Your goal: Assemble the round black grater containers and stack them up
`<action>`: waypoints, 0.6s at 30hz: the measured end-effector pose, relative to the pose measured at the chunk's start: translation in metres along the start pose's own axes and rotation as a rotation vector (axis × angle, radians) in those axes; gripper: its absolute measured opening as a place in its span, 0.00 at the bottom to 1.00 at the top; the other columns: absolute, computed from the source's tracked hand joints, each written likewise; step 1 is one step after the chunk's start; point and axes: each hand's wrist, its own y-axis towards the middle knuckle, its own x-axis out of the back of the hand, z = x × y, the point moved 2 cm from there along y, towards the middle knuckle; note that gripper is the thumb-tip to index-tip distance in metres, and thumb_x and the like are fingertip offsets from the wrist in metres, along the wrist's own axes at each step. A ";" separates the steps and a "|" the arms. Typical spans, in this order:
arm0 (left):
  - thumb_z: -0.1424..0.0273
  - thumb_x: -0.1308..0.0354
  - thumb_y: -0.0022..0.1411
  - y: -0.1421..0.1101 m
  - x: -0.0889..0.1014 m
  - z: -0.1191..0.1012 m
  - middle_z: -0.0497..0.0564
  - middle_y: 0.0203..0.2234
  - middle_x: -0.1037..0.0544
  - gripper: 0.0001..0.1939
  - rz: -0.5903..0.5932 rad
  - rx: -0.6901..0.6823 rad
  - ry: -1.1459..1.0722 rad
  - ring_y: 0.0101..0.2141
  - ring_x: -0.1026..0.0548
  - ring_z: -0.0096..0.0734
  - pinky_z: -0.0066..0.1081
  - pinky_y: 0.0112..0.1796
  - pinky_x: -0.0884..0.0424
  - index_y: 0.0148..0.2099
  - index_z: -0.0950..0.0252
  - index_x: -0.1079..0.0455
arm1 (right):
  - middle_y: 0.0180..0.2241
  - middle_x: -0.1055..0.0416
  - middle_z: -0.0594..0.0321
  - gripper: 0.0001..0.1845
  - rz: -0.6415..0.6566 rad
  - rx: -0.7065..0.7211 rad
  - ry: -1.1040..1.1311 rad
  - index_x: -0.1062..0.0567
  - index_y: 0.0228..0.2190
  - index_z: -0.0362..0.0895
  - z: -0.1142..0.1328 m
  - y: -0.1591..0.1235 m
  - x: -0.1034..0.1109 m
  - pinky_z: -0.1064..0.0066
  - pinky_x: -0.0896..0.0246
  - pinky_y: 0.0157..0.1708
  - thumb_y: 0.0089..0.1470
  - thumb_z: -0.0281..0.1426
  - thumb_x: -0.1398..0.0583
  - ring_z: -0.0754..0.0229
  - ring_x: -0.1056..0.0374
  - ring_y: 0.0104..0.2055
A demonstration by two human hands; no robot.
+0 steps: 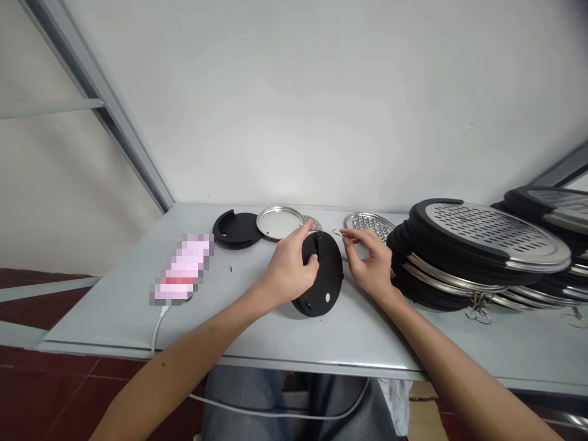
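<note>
My left hand (291,263) is closed on the edge of a black round disc (328,272), which stands tilted on the shelf. The disc has a pale oval spot low on its face and small holes or knobs near its rim. To the right of it, my right hand (367,257) pinches a thin wire loop (337,233) between thumb and fingertips, just above the disc's upper edge and apart from it. Behind my hands lie a black round holder with a raised rim (243,229), a shiny metal disc (279,223) and a perforated grater disc (374,223).
At the right stands a tall stack of black holders and metal grater discs (487,233), with wire rings (478,315) at its front. Another stack (551,202) is behind it. A pixelated phone (184,269) with a white cable (158,324) lies left. A wall rises behind the shelf.
</note>
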 end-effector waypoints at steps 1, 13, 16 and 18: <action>0.79 0.46 0.54 0.000 0.000 0.000 0.58 0.56 0.30 0.29 -0.004 -0.013 -0.003 0.58 0.34 0.45 0.44 0.59 0.38 0.60 0.68 0.38 | 0.35 0.26 0.58 0.09 0.005 0.001 0.001 0.24 0.39 0.48 0.000 0.000 0.000 0.60 0.34 0.40 0.58 0.31 0.43 0.55 0.31 0.37; 0.63 0.37 0.55 0.008 -0.010 0.044 0.56 0.57 0.31 0.31 0.311 -0.015 -0.050 0.57 0.33 0.45 0.42 0.57 0.36 0.60 0.64 0.37 | 0.36 0.26 0.58 0.09 -0.002 0.019 0.019 0.24 0.38 0.49 0.005 -0.002 0.005 0.59 0.34 0.43 0.57 0.31 0.44 0.54 0.30 0.40; 0.59 0.36 0.54 0.008 -0.017 0.058 0.57 0.54 0.28 0.31 0.352 -0.017 -0.030 0.53 0.30 0.44 0.42 0.54 0.34 0.58 0.63 0.34 | 0.35 0.26 0.59 0.09 0.147 0.026 0.064 0.24 0.38 0.48 0.005 -0.005 0.002 0.60 0.34 0.42 0.57 0.30 0.44 0.55 0.30 0.39; 0.58 0.36 0.54 0.007 -0.021 0.061 0.56 0.51 0.26 0.29 0.342 -0.049 0.006 0.51 0.28 0.43 0.41 0.52 0.32 0.56 0.63 0.32 | 0.34 0.26 0.60 0.10 0.249 0.009 0.081 0.24 0.38 0.48 0.004 -0.007 -0.001 0.61 0.34 0.41 0.57 0.29 0.44 0.56 0.30 0.38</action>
